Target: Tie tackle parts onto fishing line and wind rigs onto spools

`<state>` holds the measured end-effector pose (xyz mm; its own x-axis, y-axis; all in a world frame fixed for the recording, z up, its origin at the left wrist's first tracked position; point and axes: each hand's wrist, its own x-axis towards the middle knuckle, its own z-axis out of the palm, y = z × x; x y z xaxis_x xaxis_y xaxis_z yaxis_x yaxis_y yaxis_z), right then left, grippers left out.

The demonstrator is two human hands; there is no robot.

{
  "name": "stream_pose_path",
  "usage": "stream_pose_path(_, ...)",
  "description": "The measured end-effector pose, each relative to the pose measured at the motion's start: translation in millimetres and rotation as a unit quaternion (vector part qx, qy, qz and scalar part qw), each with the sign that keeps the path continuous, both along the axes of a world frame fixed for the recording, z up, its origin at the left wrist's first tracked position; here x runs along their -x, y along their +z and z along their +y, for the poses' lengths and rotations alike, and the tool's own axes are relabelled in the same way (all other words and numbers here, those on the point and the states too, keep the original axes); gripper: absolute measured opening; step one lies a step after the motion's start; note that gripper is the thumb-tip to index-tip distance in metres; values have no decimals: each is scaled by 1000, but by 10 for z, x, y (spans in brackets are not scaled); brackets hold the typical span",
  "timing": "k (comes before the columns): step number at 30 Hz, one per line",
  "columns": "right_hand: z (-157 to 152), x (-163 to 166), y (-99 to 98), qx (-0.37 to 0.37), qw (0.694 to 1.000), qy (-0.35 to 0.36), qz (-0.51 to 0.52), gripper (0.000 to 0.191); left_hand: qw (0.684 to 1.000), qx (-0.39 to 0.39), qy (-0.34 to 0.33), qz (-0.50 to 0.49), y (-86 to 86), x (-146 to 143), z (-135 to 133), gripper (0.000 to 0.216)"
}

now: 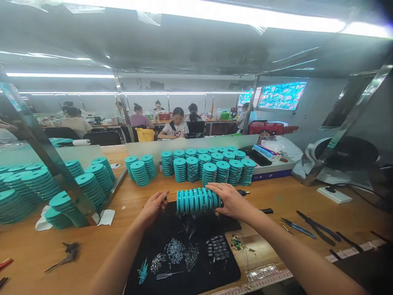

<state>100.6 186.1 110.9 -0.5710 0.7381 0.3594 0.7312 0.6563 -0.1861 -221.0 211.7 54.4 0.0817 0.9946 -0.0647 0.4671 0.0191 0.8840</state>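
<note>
Right hand (230, 200), fingers (216, 189) pressed together, clasps a teal disc stack (198, 200); left hand (153, 208), fingers curled, sits just beside it.

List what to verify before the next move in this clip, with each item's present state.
Right hand on the stack of teal discs: ok, it lies over the stack's right end.
Left hand touching that stack: cannot tell.
Stack resting on the black mat: cannot tell.
Small metal parts on the mat: ok, in separate piles.
Standing teal disc stacks beyond the hands: ok, upright in rows.
Pliers right of the mat: ok, lying on the wooden bench.
</note>
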Motion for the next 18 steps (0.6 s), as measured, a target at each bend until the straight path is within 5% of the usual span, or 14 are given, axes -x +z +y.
stream_pose_path(6, 8, -58, 2, 12, 1000, -16, 17, 93, 985, 24, 27, 171, -270, 253, 163, 31)
stream_pose_path(10, -117, -89, -45, -15, 997, -56, 43, 92, 981, 22, 9, 194, -362, 211, 109, 33)
stream_pose_path(18, -289, -32, -121, -52, 994, -83, 48, 80, 995, -14, -42, -89, 183, -102, -189, 54)
